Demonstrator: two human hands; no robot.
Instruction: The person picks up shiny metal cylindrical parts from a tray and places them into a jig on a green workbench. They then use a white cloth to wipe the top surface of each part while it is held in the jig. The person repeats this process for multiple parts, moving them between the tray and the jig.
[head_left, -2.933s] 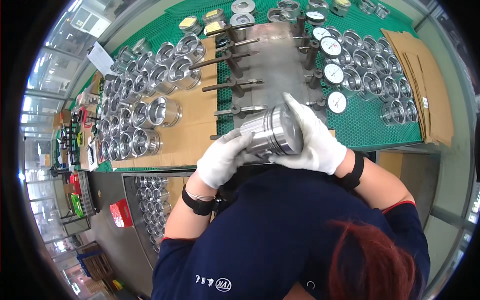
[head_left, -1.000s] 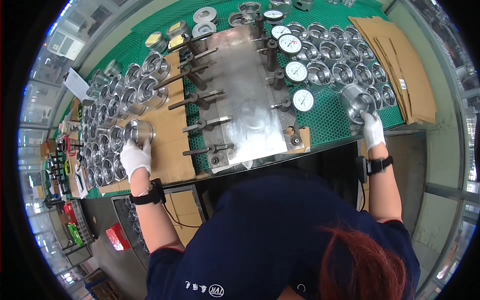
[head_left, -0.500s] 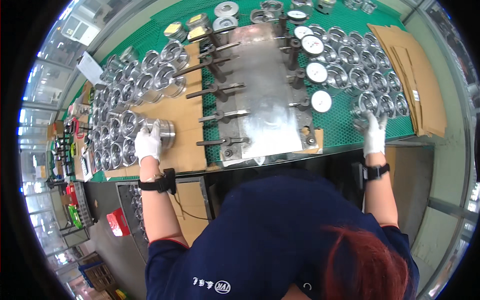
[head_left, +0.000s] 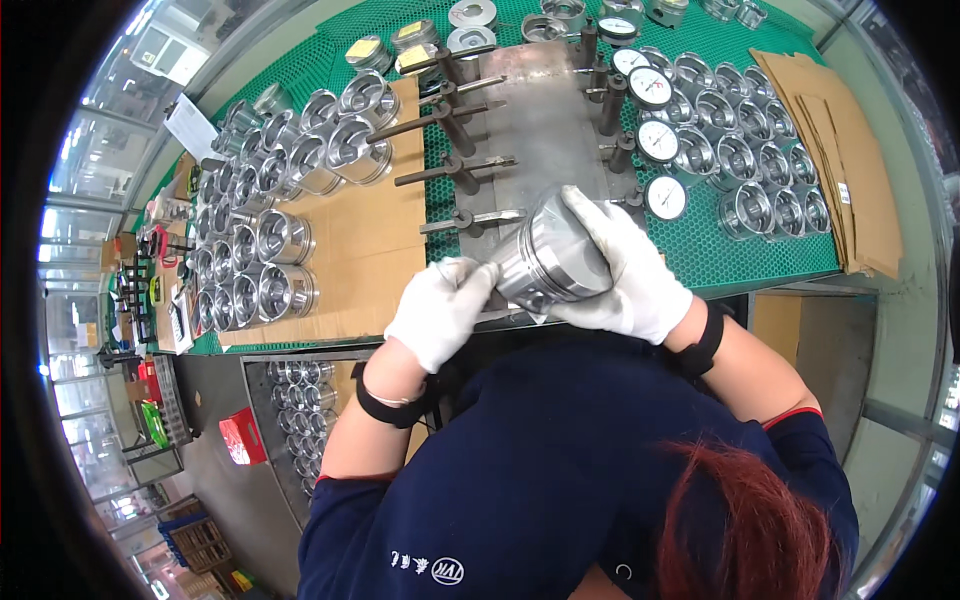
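A shiny metal piston is tilted in the air over the near end of the steel plate. My right hand, in a white glove, wraps round its broad, flat-crowned end, with the thumb underneath and fingers over the top. At the piston's lower left end, my gloved left hand is closed, its bent fingers and thumb at the edge of the skirt. The ring grooves show between the two hands. Part of the piston's crown is hidden behind my right fingers.
Rows of pistons stand on the cardboard at left and on the green mat at right. Dark clamp bars and round dial gauges flank the plate. Flat cardboard sheets lie far right.
Both hands have come inward from the piston groups at either side to meet before my body. A piston is now held between them; the one my left hand gripped has left the left group.
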